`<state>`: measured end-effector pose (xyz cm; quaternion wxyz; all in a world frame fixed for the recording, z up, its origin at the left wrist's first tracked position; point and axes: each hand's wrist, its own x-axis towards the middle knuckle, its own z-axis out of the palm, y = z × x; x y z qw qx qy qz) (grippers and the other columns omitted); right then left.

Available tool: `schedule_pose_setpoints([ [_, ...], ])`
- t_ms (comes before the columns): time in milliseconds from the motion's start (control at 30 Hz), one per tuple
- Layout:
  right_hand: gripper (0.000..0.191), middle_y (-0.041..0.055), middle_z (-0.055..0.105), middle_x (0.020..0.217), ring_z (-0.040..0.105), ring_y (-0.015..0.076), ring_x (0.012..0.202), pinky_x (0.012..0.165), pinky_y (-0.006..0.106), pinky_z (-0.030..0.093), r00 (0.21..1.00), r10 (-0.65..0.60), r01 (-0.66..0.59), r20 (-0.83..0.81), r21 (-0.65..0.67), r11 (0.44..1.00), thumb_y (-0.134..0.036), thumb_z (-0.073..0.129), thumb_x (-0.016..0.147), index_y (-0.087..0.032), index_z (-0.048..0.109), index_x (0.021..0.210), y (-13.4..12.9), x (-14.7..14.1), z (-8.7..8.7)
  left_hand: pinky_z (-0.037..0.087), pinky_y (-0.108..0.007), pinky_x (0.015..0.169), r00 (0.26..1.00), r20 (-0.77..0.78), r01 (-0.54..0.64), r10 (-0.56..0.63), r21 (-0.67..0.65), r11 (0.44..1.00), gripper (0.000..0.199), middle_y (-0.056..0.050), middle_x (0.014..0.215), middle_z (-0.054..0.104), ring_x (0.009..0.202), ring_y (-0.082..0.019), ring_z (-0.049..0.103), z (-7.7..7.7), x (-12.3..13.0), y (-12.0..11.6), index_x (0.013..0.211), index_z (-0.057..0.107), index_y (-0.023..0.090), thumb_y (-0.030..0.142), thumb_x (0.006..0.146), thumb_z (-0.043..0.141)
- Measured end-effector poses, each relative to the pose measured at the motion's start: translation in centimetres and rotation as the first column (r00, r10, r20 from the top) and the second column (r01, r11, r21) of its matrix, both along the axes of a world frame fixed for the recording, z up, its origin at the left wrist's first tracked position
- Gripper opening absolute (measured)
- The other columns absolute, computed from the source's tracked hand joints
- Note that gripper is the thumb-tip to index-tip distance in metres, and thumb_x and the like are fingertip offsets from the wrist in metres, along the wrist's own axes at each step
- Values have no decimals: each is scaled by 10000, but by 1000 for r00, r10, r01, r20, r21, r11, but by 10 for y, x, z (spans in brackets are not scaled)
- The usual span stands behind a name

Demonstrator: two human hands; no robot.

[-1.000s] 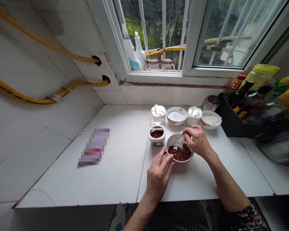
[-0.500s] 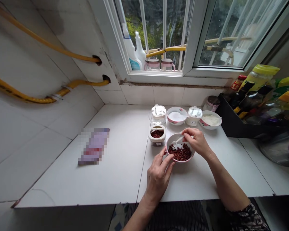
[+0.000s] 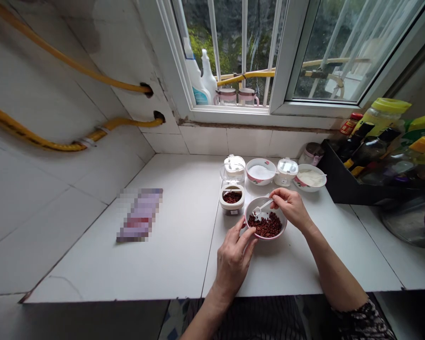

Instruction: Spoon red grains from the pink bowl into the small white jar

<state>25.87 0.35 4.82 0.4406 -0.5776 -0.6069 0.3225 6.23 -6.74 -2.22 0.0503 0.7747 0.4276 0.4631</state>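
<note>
My left hand (image 3: 234, 255) grips the left and near rim of a white bowl (image 3: 248, 208) with a pink edge. Dark red, peppercorn-like grains (image 3: 268, 227) cover the bowl's bottom. Between thumb and fingers, my right hand (image 3: 289, 208) pinches the handle of a small white spoon (image 3: 263, 206). Its head is inside the bowl, at the far left of the grains. Just left of the bowl stands an open seasoning jar (image 3: 233, 208) with a cream rim, holding the same kind of grains.
Behind stand a clear-lidded white jar (image 3: 234, 165), a bowl of white powder (image 3: 260, 181), another small jar (image 3: 286, 172) and a bowl of pale contents (image 3: 310, 188). A black bin of bottles (image 3: 335, 191) borders the right. A blurred purple packet (image 3: 140, 217) lies left.
The spoon and my right hand have shifted very slightly, with a little more of the handle showing. The left hand keeps its grip on the bowl. The view has moved a touch.
</note>
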Motion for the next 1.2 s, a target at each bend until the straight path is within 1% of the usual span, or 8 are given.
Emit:
schedule_pose_setpoints([
  [267, 213, 5, 653, 541, 572, 130, 515, 567, 277, 490, 957, 40, -66, -288, -81, 995, -375, 655, 719, -162, 658, 734, 5, 5, 0, 572, -368, 917, 1000, 6, -1, 1, 12, 1000, 229, -145, 1317, 597, 1135, -237, 639, -1, 1, 1, 1168, 624, 213, 170, 957, 547],
  [533, 261, 34, 726, 680, 647, 155, 613, 670, 323, 547, 935, -10, 41, -355, 79, 996, -429, 642, 814, -179, 663, 885, 3, -16, 0, 579, -372, 917, 1000, 18, 3, -3, 11, 1000, 239, -139, 1317, 602, 1145, -242, 637, -2, 2, 1, 1170, 629, 218, 168, 951, 549],
  [667, 202, 69, 772, 834, 712, 191, 756, 786, 374, 548, 988, 26, 12, -151, 246, 969, -329, 511, 930, -194, 648, 993, -4, -38, -6, 578, -366, 920, 1000, 19, 3, -3, 7, 1000, 249, -131, 1321, 601, 1138, -236, 640, -2, 1, 1, 1178, 629, 224, 166, 950, 548],
  [800, 208, 48, 783, 868, 712, 193, 784, 977, 457, 449, 967, 59, -181, 249, 506, 843, -186, 450, 949, -218, 652, 987, -11, -44, -6, 572, -362, 932, 1000, 16, 3, -3, 20, 1000, 248, -135, 1318, 600, 1140, -234, 639, -2, 1, 1, 1180, 627, 218, 165, 951, 547],
  [867, 206, 41, 783, 862, 705, 191, 768, 993, 461, 430, 955, 14, -186, 297, 562, 806, -168, 453, 947, -219, 648, 989, -12, -38, -2, 571, -360, 928, 1000, 10, 2, -3, 14, 1000, 242, -136, 1318, 599, 1145, -235, 636, -3, 1, 1, 1175, 629, 216, 167, 954, 546],
  [933, 176, 38, 772, 811, 696, 202, 786, 948, 435, 459, 965, -60, -95, 254, 555, 826, -192, 479, 940, -218, 650, 972, -13, -29, 3, 572, -363, 924, 1000, 3, -1, 1, 8, 1000, 234, -138, 1322, 597, 1149, -239, 635, -2, 1, 1, 1170, 632, 216, 174, 955, 548],
  [1033, 156, 18, 723, 679, 668, 212, 751, 841, 387, 498, 962, -134, 14, 239, 443, 896, -209, 501, 896, -224, 654, 872, -12, -11, 8, 573, -366, 922, 1000, -3, -3, 3, 4, 1000, 238, -136, 1329, 595, 1140, -237, 640, -2, 0, 0, 1176, 630, 222, 182, 956, 550],
  [1200, 176, 7, 702, 657, 628, 200, 707, 866, 378, 470, 882, -149, -26, 448, 361, 932, -162, 503, 793, -234, 633, 699, -5, 5, 0, 572, -358, 922, 1000, -3, 5, -5, 5, 1000, 242, -130, 1325, 598, 1122, -230, 648, 0, -1, 0, 1180, 626, 224, 178, 955, 552],
])
